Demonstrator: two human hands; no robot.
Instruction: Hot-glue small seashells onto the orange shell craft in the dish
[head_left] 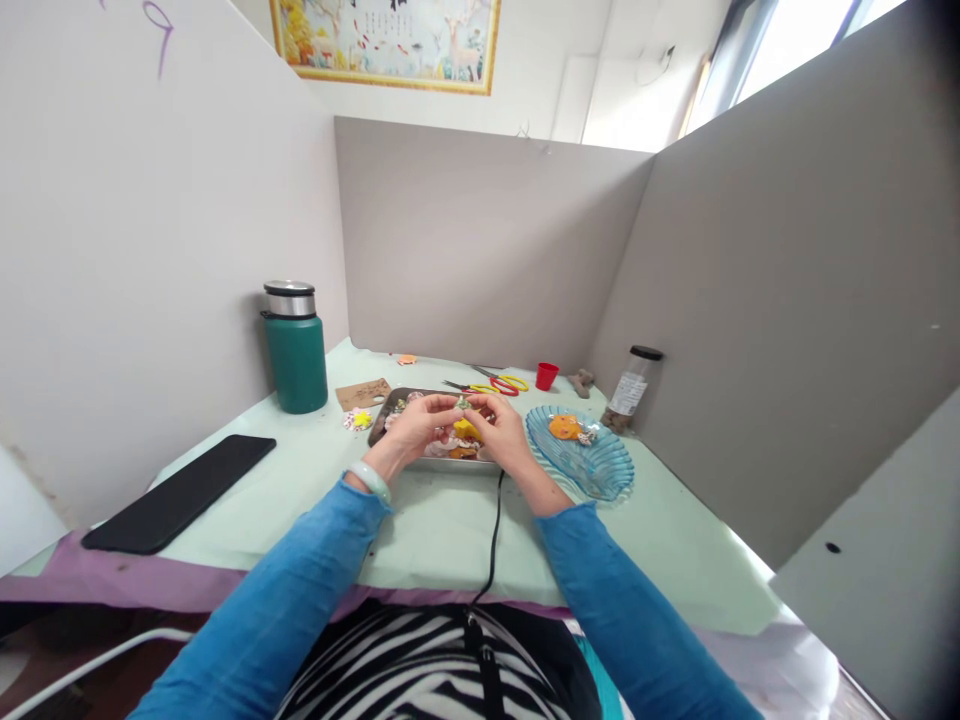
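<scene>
My left hand (421, 424) and my right hand (501, 428) meet above a metal tray (391, 403) in the middle of the table. Both pinch a small yellow piece (466, 428) between their fingertips, with a tiny green bit at its top. The tray holds several small orange, pink and white pieces under my hands. A pale bracelet (369, 478) sits on my left wrist. Both sleeves are blue.
A blue glass dish (600, 468) with an orange piece lies right of the tray. Behind are scissors (496, 384), a red cup (547, 375) and a clear jar (631, 389). A green flask (294, 348) and black keyboard (180, 492) are left. Grey partitions surround the table.
</scene>
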